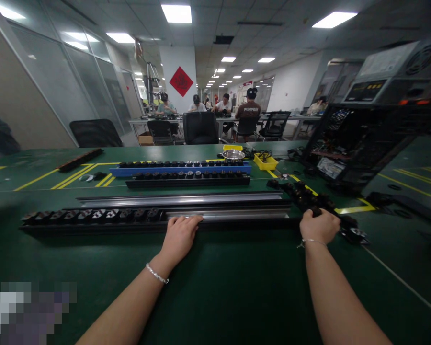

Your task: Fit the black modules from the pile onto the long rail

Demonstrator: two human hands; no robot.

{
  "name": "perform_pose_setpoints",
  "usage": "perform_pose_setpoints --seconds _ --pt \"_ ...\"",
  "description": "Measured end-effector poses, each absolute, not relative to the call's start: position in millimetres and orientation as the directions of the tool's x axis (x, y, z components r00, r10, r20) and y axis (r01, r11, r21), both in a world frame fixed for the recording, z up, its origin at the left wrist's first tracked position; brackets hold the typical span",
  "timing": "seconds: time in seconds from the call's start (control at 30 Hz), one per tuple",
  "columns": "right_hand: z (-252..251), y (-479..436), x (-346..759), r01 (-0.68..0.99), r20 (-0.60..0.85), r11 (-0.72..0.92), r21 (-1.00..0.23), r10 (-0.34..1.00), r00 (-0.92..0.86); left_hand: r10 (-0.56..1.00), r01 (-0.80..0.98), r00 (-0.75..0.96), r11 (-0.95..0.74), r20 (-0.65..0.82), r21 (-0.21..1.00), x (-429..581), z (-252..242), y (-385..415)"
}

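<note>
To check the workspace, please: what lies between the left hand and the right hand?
In the head view, the front rail lies there, from the left hand toward the right hand; its silver channel looks bare.

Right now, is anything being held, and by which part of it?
The right grip seems to hold a small black piece; which part is hidden. The left grip touches the near edge of the black rail.

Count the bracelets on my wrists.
2. A beaded bracelet is just behind your left hand; a thin bracelet is just behind your right hand. No others show.
</note>
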State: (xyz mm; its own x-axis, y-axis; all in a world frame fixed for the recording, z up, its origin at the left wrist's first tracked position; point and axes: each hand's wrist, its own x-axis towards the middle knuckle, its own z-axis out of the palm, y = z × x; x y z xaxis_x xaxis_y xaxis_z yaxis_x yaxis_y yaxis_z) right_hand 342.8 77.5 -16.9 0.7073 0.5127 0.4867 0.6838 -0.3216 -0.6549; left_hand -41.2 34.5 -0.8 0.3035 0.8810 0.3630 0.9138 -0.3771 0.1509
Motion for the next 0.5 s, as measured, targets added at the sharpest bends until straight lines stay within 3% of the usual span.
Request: perform_pose_setpoints --seconds 0.17,0.37,0.5 --pt "-18 71 361 0.526 0.368 -0.483 -0.7 0.387 0.845 0.875 0.91 0.305 -0.384 0.376 0.157 -41 -1 34" --pt "-33 66 394 0.448 0.254 -0.614 -0.65 0.38 0.89 0.878 0.909 0.309 -0.386 0.365 0.16 -40 2 31" --pt "-44 66 405 0.512 0.35 -0.54 -0.667 0.379 0.856 0.874 0.895 0.323 -0.406 0.363 0.182 -43 4 31"
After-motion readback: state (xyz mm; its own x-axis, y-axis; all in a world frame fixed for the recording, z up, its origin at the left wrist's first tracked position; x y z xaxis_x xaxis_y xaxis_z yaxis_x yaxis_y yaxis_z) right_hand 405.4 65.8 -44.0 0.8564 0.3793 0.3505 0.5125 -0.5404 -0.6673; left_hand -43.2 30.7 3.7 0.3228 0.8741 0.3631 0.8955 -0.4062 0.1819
